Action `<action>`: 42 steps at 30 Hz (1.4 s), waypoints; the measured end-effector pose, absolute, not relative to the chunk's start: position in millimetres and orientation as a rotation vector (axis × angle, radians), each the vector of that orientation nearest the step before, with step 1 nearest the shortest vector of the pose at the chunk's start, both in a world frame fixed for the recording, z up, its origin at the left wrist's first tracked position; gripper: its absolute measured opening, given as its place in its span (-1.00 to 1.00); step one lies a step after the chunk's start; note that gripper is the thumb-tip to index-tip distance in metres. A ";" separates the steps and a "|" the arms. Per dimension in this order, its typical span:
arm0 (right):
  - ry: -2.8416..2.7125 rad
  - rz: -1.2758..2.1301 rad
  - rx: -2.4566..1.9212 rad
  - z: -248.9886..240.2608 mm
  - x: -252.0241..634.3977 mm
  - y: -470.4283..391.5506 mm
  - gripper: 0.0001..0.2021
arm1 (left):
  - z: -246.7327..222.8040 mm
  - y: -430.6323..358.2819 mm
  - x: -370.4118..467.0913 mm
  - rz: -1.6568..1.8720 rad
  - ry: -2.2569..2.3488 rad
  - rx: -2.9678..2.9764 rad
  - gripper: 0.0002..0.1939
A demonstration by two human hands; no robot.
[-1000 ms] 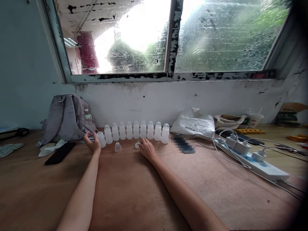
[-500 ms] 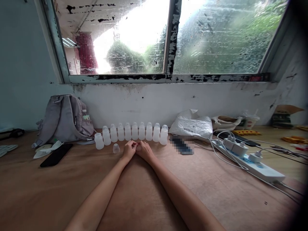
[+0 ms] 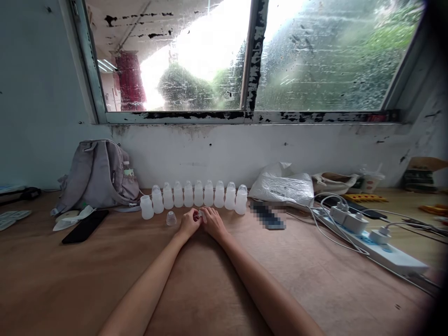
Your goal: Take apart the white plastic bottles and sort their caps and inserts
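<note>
Several translucent white bottles with clear domed caps [image 3: 198, 193] stand in a row across the table. At the row's left end one bottle [image 3: 147, 207] has no cap. A clear cap [image 3: 171, 218] rests on the tabletop in front of it, left of my hands. My left hand [image 3: 191, 221] and my right hand [image 3: 213, 221] meet in front of the row, fingers closed around a small clear piece [image 3: 200, 213]. Fingers cover most of this piece, so its exact shape is hidden.
On the left are a grey backpack [image 3: 100, 175] and a black phone [image 3: 85, 227]. A silver plastic bag [image 3: 283, 184], a partly blurred phone [image 3: 268, 215] and a white power strip [image 3: 392, 254] with cables lie on the right.
The clear piece between my hands shows more now, and my fingers have shifted around it. The whole view has moved slightly, with things appearing a little lower and further right.
</note>
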State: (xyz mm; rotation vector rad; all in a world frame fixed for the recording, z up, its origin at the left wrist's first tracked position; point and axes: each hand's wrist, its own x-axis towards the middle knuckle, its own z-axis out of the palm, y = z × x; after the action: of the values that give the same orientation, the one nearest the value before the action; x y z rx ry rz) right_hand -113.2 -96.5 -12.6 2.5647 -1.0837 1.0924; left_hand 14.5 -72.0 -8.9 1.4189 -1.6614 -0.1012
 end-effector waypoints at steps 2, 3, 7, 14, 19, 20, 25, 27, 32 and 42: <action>-1.051 1.077 2.572 -12.9 -112.9 -96.2 -0.65 | -7.0 -70.2 12.9 -0.097 -1.680 1.438 -0.94; -1.042 1.069 2.574 -13.0 -112.7 -96.1 -0.65 | -6.4 -69.6 12.6 -0.098 -1.691 1.443 -0.95; -1.034 1.043 2.578 -12.1 -111.5 -94.4 -0.64 | -5.9 -69.4 14.6 -0.107 -1.723 1.447 -0.95; -1.117 1.005 2.574 -5.4 -111.1 -86.1 -0.63 | -6.3 -70.1 17.8 -0.132 -1.721 1.444 -0.93; -1.221 0.933 2.551 -2.5 -110.8 -82.3 -0.64 | -7.9 -73.1 18.1 -0.154 -1.713 1.428 -0.92; -1.233 0.926 2.550 -2.5 -110.6 -82.3 -0.64 | -8.5 -74.0 18.5 -0.157 -1.711 1.424 -0.92; -1.260 0.941 2.524 -4.0 -110.6 -83.8 -0.65 | -11.2 -78.3 20.8 -0.166 -1.704 1.402 -0.91; -1.265 0.943 2.514 -4.3 -110.4 -84.0 -0.65 | -11.8 -79.4 21.1 -0.174 -1.704 1.394 -0.91; -1.318 0.937 2.486 -4.5 -107.8 -82.4 -0.65 | -11.1 -80.1 20.4 -0.192 -1.702 1.379 -0.90; -1.915 1.067 2.321 -3.4 -122.7 -101.6 -0.66 | -9.2 -74.0 18.7 -0.199 -1.704 1.391 -0.84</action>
State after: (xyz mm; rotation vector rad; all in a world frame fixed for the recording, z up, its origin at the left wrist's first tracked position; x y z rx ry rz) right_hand -122.7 -101.6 -3.4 2.3215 -1.9151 1.0675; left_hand 18.7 -74.0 -9.2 1.3912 -1.7038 -0.1990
